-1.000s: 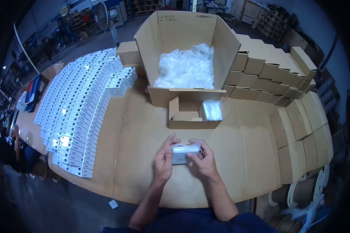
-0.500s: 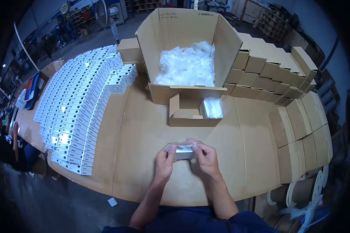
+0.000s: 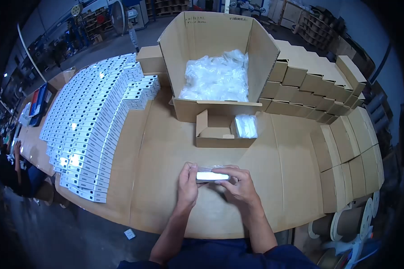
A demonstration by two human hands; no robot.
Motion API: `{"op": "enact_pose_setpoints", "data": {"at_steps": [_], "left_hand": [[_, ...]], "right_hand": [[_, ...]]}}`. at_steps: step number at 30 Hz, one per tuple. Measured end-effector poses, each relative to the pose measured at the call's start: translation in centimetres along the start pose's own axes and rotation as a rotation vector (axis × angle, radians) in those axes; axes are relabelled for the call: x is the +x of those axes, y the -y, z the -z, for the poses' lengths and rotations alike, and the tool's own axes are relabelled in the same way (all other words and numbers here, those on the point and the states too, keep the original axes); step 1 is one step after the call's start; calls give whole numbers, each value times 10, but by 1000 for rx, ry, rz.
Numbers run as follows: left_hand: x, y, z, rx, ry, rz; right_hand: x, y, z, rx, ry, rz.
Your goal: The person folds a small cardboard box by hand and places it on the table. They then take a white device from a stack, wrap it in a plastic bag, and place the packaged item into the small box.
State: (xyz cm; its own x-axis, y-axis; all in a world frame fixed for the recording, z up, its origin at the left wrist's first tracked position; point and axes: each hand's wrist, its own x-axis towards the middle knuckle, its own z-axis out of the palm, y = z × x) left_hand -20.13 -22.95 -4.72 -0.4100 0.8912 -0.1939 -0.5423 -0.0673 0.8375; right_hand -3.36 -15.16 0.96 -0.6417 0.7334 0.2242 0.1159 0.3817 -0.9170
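Between my hands is a small white box (image 3: 212, 176) in a clear plastic bag, held low over the cardboard-covered table (image 3: 166, 157). My left hand (image 3: 187, 184) grips its left end, thumb on the near side. At the other end my right hand (image 3: 240, 184) pinches it, with fingers along the top and the thumb beneath. Just beyond the hands stands an open brown carton (image 3: 226, 142). Bagged white boxes (image 3: 246, 126) fill its right side. Behind it, a large open carton (image 3: 211, 106) holds a heap of clear plastic bags (image 3: 216, 76).
Many white labelled boxes (image 3: 87, 127) are stacked in rows on the left. Brown cartons (image 3: 309, 80) rise in tiers at the back right, and more cartons (image 3: 350, 157) line the right edge. Spools (image 3: 345, 222) sit below. At far left another person (image 3: 15, 172) is partly visible.
The white box has turned so its bright side faces me. My right hand has shifted its fingers along the top, while my left hand stays at the left end.
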Motion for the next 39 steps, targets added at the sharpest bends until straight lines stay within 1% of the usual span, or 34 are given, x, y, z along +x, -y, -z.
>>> {"op": "enact_pose_setpoints", "data": {"at_steps": [2, 5, 7, 8, 10, 13, 16, 17, 19, 20, 22, 23, 25, 26, 27, 29, 31, 32, 36, 39], "left_hand": [[-7, -18, -10, 24, -7, -6], [-13, -33, -10, 24, 173, -29], [-12, -36, -3, 166, 290, -50], [-11, -36, 0, 237, 349, -60], [-6, -32, 11, 272, 382, -52], [-2, -38, 12, 359, 399, -86], [1, -41, 12, 393, 408, -77], [3, -42, 13, 393, 415, -66], [14, -41, 19, 533, 504, -199], [18, -38, 21, 602, 546, -264], [21, -31, 18, 425, 488, -260], [23, -30, 16, 337, 457, -263], [21, -53, 2, 622, 283, -270], [22, -63, -4, 762, 191, -267], [30, -61, 0, 951, 159, -390], [42, -54, 11, 1127, 201, -488], [52, -49, 16, 1288, 232, -588], [54, -45, 18, 1310, 229, -590], [60, -41, 19, 1374, 216, -633], [61, -37, 19, 1353, 209, -644]], "right_hand": [[-2, -1, 2, -19, -10, -24], [-2, -8, 5, -8, -26, -42], [-2, -15, 8, 0, -4, -46], [-2, -15, 8, -34, -3, 4], [2, -11, 10, -104, -1, 104], [7, 16, 10, -356, -142, 213], [12, 14, 24, -460, -16, 312], [13, 16, 28, -509, 69, 312], [16, 23, 36, -609, 242, 307], [18, 22, 39, -580, 244, 319], [25, 22, 44, -522, 249, 348], [30, 24, 50, -498, 172, 365], [40, 28, 60, -446, 22, 397], [44, 27, 62, -422, -105, 360], [50, 24, 63, -396, -231, 323], [59, 5, 60, -307, -461, 285], [65, -6, 53, -383, -571, 323], [67, -11, 49, -422, -626, 340], [71, -23, 40, -593, -661, 351], [71, -29, 37, -593, -623, 330]]}}
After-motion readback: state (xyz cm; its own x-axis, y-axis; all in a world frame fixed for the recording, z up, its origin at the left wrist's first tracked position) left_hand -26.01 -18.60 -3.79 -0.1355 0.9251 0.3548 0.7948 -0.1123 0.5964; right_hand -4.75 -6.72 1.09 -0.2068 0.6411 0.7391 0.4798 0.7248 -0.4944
